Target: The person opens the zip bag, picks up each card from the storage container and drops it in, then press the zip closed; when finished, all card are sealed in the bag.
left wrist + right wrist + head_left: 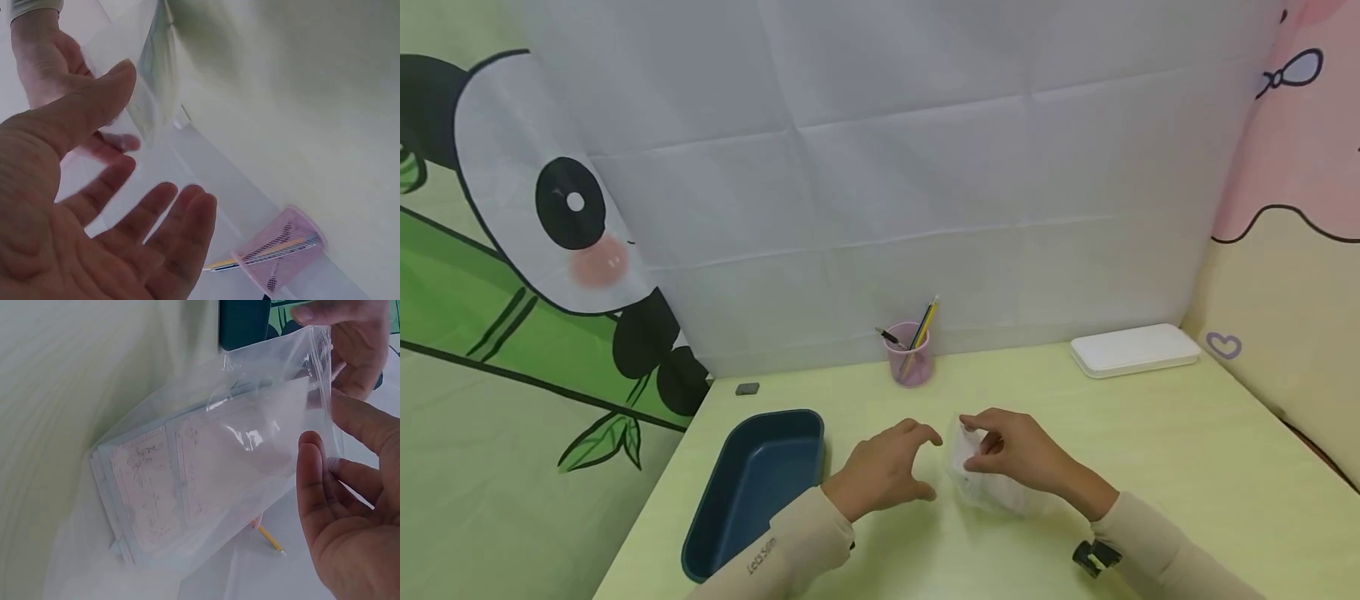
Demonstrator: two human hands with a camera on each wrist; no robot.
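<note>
Fingers [315,481] pinch the upright clear bag's [206,481] open top end.

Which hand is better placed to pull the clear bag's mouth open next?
Probably the left hand: it hovers open beside the clear bag, fingers free. The right hand already pinches the bag's top edge.

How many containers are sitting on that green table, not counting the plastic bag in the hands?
3. A dark blue tub at the left near the left hand, a pink mesh pen cup at the back centre, and a flat white lidded box at the back right. Others may lie outside the view.
</note>
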